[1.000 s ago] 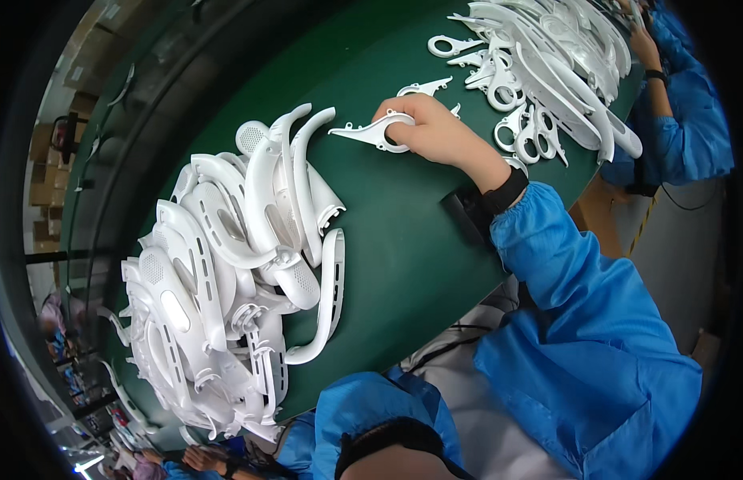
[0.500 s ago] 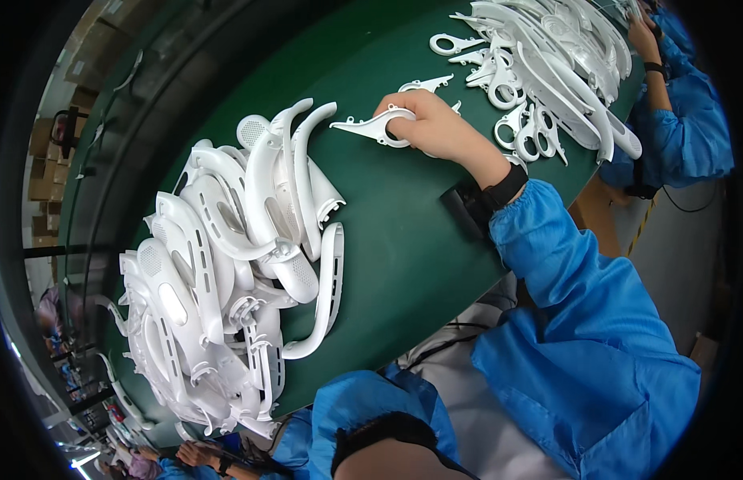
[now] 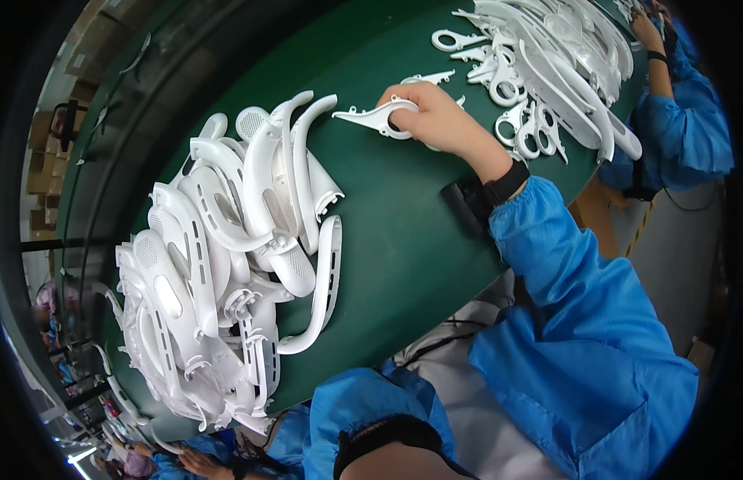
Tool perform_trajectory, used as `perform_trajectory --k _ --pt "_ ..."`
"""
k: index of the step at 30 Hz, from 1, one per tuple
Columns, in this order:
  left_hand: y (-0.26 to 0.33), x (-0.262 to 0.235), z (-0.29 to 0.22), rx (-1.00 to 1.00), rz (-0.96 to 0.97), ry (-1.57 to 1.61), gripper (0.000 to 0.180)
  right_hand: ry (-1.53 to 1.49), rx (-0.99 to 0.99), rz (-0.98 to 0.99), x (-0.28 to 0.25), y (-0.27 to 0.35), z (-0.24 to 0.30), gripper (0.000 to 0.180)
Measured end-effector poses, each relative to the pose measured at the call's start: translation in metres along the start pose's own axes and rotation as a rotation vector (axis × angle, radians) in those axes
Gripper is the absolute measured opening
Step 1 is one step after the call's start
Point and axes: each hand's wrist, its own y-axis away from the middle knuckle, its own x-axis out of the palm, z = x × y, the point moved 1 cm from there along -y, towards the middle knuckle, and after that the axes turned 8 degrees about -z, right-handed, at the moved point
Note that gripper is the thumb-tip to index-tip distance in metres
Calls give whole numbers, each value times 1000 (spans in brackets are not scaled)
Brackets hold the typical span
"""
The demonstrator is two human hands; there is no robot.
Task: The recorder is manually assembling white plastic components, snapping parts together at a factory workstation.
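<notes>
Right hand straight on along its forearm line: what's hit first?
The way looks free as far as the picture shows: right hand, pinching a white part, points up-left over green tabletop; height above it unclear.

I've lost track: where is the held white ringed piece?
In the head view, the white ringed piece is upper centre in the right hand, its tip toward the left pile of shells.

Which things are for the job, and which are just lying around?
Seemingly for the job:
right hand
white plastic ring-and-tail piece, held
similar white plastic ring pieces
heaped white curved plastic shells

Seemingly not:
stacked brown cardboard boxes
black band, just worn
</notes>
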Motion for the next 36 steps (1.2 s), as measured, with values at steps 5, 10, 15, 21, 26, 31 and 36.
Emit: perform_trajectory --k 5,10,15,21,26,31,36 --pt "1 9 -4 15 -12 -11 22 10 -30 12 1 -1 0 24" --pt "2 15 -5 31 -17 -20 23 -20 -71 25 0 4 -7 23" --pt "0 18 -5 40 -55 -24 24 -37 -43 22 2 3 -6 23" --pt "-6 16 64 -96 -25 -397 29 -24 -95 -14 -2 -6 -18 23" --pt "-11 -70 120 -115 63 -691 28 -148 -32 -5 -5 2 1 25" --pt "-6 -149 145 -341 23 -965 12 -250 92 -120 -11 5 9 32" --pt "-2 -147 157 -278 213 -1247 6 -15 -49 -63 -13 -17 37 32"
